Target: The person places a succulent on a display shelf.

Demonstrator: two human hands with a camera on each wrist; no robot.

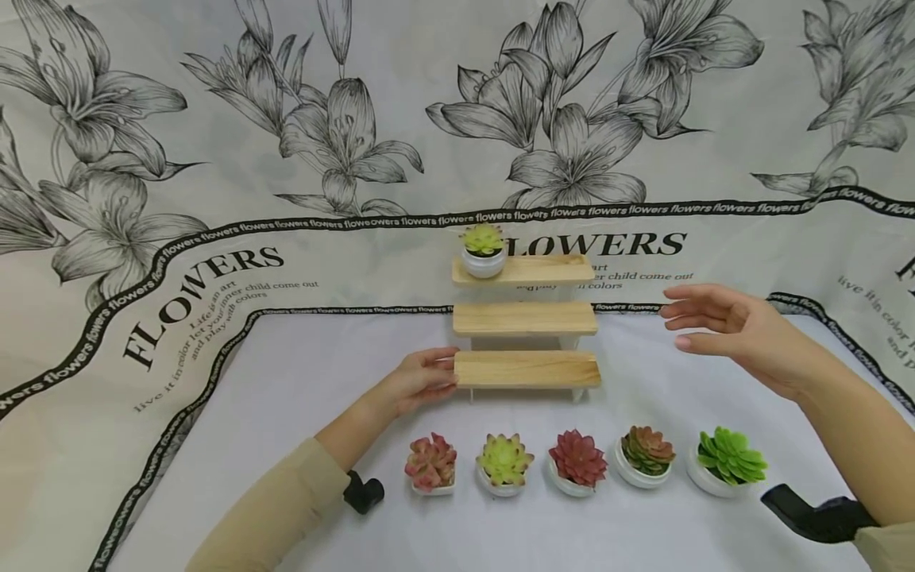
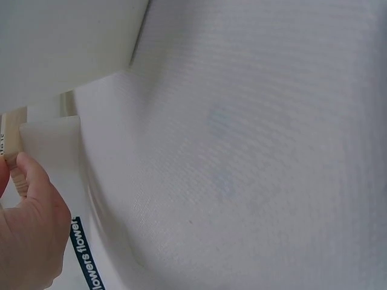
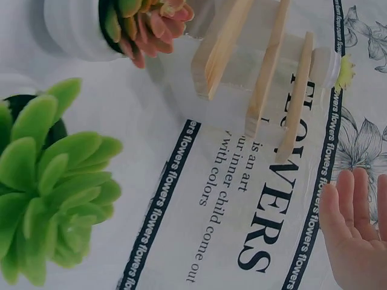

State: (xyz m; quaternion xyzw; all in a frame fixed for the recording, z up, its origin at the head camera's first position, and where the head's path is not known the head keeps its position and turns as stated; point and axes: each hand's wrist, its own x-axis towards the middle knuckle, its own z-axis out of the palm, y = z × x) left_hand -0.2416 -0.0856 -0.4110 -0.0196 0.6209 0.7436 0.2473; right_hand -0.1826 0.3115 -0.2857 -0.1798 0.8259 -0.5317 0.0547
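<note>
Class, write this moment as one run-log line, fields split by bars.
left hand: grips bottom shelf at left end | right hand: holds nothing | top shelf: one plant, left end | front row: five plants

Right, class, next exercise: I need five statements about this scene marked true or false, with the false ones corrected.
1. The top shelf holds one potted plant. True.
2. The left hand is holding a plant pot. False: the left hand grips the left end of the bottom shelf.
3. The dark red plant is in the middle of a row of five on the table. True.
4. The right hand grips the middle shelf. False: the right hand holds nothing and is apart from the shelves.
5. In the head view, the bright green plant is at the left end of the row. False: the bright green plant is at the right end.
</note>
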